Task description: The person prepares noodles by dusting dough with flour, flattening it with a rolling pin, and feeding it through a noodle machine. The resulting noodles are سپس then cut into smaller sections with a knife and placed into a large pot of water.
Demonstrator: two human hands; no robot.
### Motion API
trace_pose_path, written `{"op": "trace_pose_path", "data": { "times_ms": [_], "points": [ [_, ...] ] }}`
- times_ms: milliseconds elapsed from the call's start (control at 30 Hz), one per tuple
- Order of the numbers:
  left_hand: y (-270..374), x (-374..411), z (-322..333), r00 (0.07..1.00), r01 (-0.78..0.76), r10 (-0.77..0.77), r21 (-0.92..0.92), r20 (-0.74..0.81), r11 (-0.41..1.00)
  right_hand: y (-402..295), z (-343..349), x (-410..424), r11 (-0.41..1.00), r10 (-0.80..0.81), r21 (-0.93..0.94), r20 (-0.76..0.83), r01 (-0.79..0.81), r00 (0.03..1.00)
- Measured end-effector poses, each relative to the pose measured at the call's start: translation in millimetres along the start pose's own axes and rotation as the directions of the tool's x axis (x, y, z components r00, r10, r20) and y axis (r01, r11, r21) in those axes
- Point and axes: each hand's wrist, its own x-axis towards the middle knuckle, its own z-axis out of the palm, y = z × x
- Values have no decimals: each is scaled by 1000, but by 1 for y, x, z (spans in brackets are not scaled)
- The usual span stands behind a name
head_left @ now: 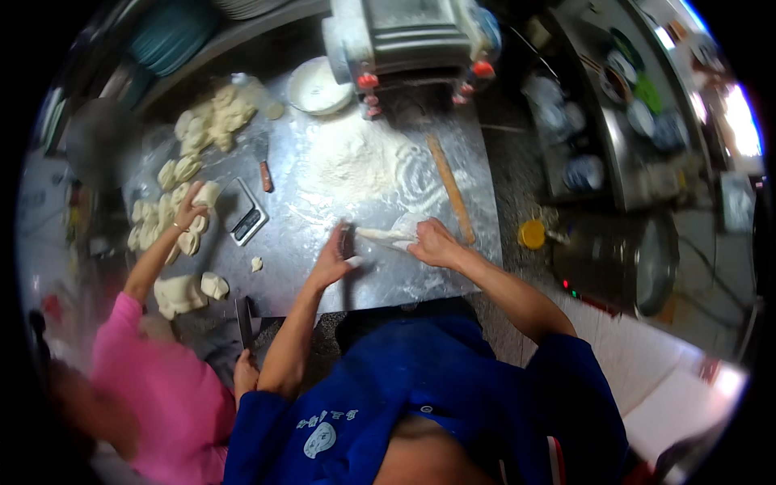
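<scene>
My right hand (pixel 436 244) grips a floury piece of dough (pixel 391 235) above the steel table (pixel 303 282). The dough tapers into a thin end on its left. Close to that end is my left hand (pixel 335 259), thumb spread from its fingers and nothing visibly held. A whitish patch covers the left thumb tip. Beyond the dough lies a heap of flour (pixel 351 160). To the right of the flour, a wooden rolling pin (pixel 450 188) rests on the tabletop.
At left, a co-worker in pink (pixel 157 388) holds a cleaver (pixel 244 321) and a dough piece (pixel 207 194). Several dough pieces (pixel 151 221), a digital scale (pixel 248 218) and a red-handled tool (pixel 265 177) lie nearby. A flour bowl (pixel 320 88) and dough-rolling machine (pixel 412 42) stand at the back.
</scene>
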Motion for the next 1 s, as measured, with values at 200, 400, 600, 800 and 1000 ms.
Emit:
{"op": "trace_pose_path", "data": {
  "times_ms": [200, 400, 600, 800, 1000],
  "points": [
    [104, 58, 37, 988, -132, 95, -330, -124, 935, -28, -160, 14, 869, -347, 254, -299, 425, 889],
    [239, 89, 39, 926, -319, 149, -512, -345, 798, -24, -217, 47, 937, -268, 70, -491, 343, 829],
    [373, 136, 48, 900, -316, 122, -434, -418, 844, -73, -283, 9, 282, -324, 877, -294, 388, 899],
    [432, 193, 16, 845, -506, 386, -317, -371, 802, -86, -360, 49, 831, -441, 0, -612, 557, 657],
    [434, 215, -46, 653, -499, 524, 210, -547, 841, -71, -419, 125, 659, -438, 216, -669, 720, 601]
  ]
}}
